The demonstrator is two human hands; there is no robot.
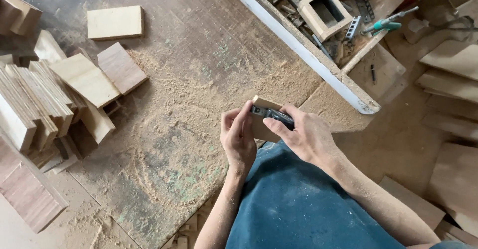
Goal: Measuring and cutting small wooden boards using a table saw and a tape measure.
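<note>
Both hands clamped: left hand [238, 137] gripped small wood block [262, 124] above the sawdusty surface [199, 70]; right hand [304, 135] pressed dark metal tool [274, 113] on it. Steady block, even pressure seemed best.

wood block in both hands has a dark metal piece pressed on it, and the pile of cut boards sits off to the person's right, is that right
Not quite. The head view shows the pile of cut boards on the person's left, not the right. The rest holds: the left hand and right hand hold the wood block with a dark metal piece pressed on it.
</note>
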